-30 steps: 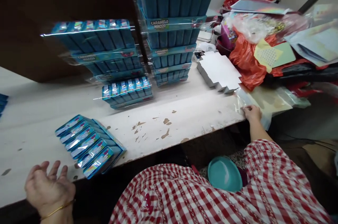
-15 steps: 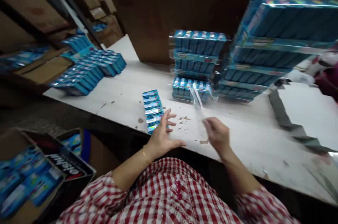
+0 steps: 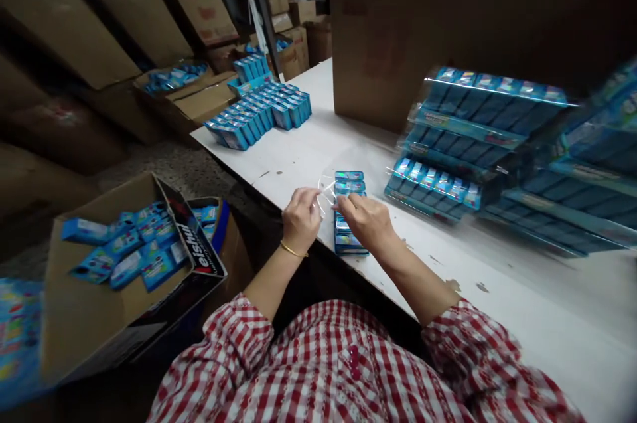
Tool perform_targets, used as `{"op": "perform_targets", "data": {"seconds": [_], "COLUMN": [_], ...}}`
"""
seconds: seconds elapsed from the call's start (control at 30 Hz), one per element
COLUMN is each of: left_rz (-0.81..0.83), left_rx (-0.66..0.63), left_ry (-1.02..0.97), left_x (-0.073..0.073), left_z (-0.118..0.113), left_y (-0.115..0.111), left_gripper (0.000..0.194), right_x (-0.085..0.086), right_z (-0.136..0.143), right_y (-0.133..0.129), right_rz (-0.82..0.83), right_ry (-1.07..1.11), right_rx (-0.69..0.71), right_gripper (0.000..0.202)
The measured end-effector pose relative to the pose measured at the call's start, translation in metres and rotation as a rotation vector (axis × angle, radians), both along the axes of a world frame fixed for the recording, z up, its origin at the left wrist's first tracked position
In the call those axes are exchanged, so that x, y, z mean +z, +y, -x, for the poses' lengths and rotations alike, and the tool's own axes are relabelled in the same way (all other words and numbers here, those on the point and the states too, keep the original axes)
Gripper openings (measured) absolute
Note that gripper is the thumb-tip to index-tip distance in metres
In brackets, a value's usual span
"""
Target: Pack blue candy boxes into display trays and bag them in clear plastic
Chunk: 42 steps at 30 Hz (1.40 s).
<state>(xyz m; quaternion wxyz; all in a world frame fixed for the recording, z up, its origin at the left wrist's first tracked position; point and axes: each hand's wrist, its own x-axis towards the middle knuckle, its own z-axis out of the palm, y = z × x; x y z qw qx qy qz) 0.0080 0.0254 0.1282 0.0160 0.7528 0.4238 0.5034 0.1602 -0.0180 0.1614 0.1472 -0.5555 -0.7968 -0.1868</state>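
Between my two hands a clear plastic bag (image 3: 326, 185) is stretched, its edges catching the light. My left hand (image 3: 302, 217) pinches one side of it just off the table's front edge. With closed fingers, my right hand (image 3: 365, 217) grips the other side, above a row of small blue boxes (image 3: 350, 176). That row lies on the white table, pointing away from me, and my right hand hides its middle part.
Wrapped stacks of blue boxes (image 3: 472, 131) stand at the right against a big cardboard panel (image 3: 388, 38). More blue boxes (image 3: 269, 107) are grouped at the table's far left end. An open carton (image 3: 54, 290) with loose blue packs stands at lower left.
My view has swung left. My left hand has gone from open to pinching the clear bag, and my right hand has brought the bag over to the row of boxes.
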Motion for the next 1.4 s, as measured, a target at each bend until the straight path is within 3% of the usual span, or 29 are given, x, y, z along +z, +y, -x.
{"op": "perform_targets", "data": {"seconds": [0.13, 0.27, 0.33, 0.4, 0.5, 0.6, 0.67, 0.73, 0.9, 1.03, 1.17, 1.27, 1.33, 1.4], "left_rz": [0.078, 0.231, 0.373, 0.621, 1.049, 1.223, 1.211, 1.2, 1.205, 1.032, 0.759, 0.591, 0.625, 0.778], "left_rx": [-0.006, -0.023, -0.037, -0.062, -0.152, -0.272, -0.3, -0.307, -0.374, -0.516, -0.646, -0.653, -0.524, -0.301], "left_ry": [-0.146, -0.331, -0.494, -0.706, -1.039, -1.323, -1.448, -1.51, -1.612, -1.551, -1.304, -1.185, -1.191, -1.222], "left_x": [0.0, -0.005, -0.007, -0.009, -0.008, -0.003, 0.001, 0.004, 0.011, 0.032, 0.051, 0.036, 0.008, -0.027], "left_z": [0.011, 0.015, 0.015, 0.014, 0.009, 0.004, 0.001, 0.0, -0.007, -0.019, -0.026, -0.034, -0.042, -0.053], "left_y": [0.014, 0.018, 0.023, 0.03, 0.043, 0.058, 0.069, 0.08, 0.103, 0.111, 0.113, 0.125, 0.139, 0.153], "left_gripper": [0.016, 0.022, 0.028, 0.037, 0.034, 0.013, 0.008, 0.009, 0.012, 0.02, 0.027, 0.044, 0.042, 0.031], "right_x": [-0.007, -0.015, -0.016, -0.018, -0.022, -0.026, -0.024, -0.02, -0.006, 0.015, 0.037, 0.026, 0.0, -0.037], "right_z": [-0.006, -0.027, -0.034, -0.038, -0.037, -0.033, -0.03, -0.029, -0.031, -0.037, -0.048, -0.056, -0.059, -0.063], "right_y": [0.004, 0.015, 0.025, 0.04, 0.068, 0.097, 0.111, 0.12, 0.131, 0.137, 0.137, 0.144, 0.155, 0.165], "right_rz": [0.117, 0.172, 0.212, 0.257, 0.281, 0.28, 0.242, 0.201, 0.244, 0.27, 0.175, 0.108, 0.156, 0.241], "right_ry": [-0.038, -0.022, 0.053, 0.175, 0.631, 1.353, 1.704, 1.876, 2.014, 2.111, 2.101, 1.989, 1.926, 1.897], "right_rx": [-0.036, -0.332, -0.486, -0.56, -0.496, -0.412, -0.39, -0.351, -0.308, -0.287, 0.01, 0.2, 0.167, 0.039], "right_gripper": [0.025, 0.026, 0.032, 0.033, 0.032, 0.045, 0.058, 0.066, 0.061, 0.044, 0.034, 0.041, 0.045, 0.047]}}
